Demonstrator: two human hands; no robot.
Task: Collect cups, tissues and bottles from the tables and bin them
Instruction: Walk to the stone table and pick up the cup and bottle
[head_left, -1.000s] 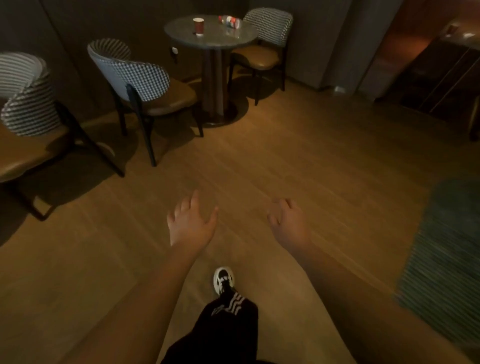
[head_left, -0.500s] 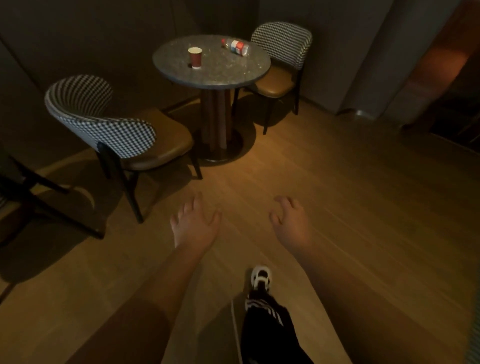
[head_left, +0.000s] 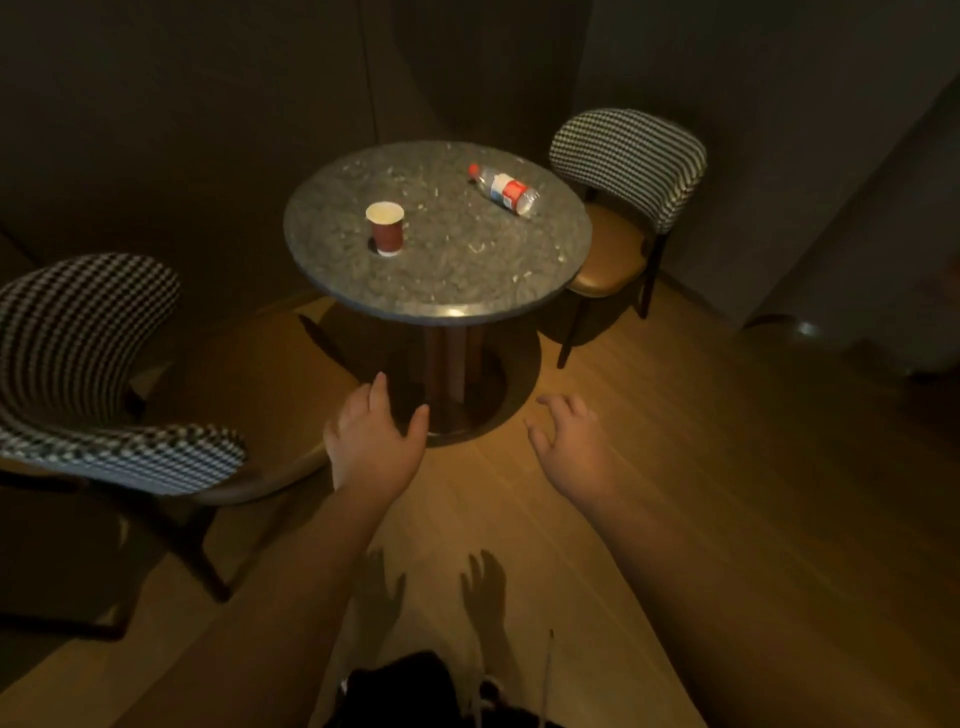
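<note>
Nearest the camera, dark trousers (head_left: 410, 686) are seen at btm edge, w/ two hand shadows cast on the wood floor (head_left: 675, 415) just ahead. Both forearms are held out fwd over the floor. Left hand (head_left: 371, 447) is held palm-down, fingers straight and slightly spread, thumb out to the side; nothing is gripped. Right hand (head_left: 571, 447) is likewise empty, fingers apart and loosely bent, tips pointed toward the table base. Neither hand is in contact w/ anything.

To the left, a houndstooth-backed chair (head_left: 88, 364) w/ brown seat is placed near the table. Ahead, a round stone-top table (head_left: 441, 291) is set on a dark pedestal w/ round base plate. On the top, a red paper cup (head_left: 387, 228) w/ white rim is stood upright, left of ctr. A clear plastic bottle (head_left: 504, 189) w/ red cap and red-white label is laid on its side toward the far right of the top, well apart from the cup.

Beyond the table on the right, a 2nd houndstooth chair (head_left: 628, 161) is tucked partly under the top's edge. Dark wall panels are seen behind.
</note>
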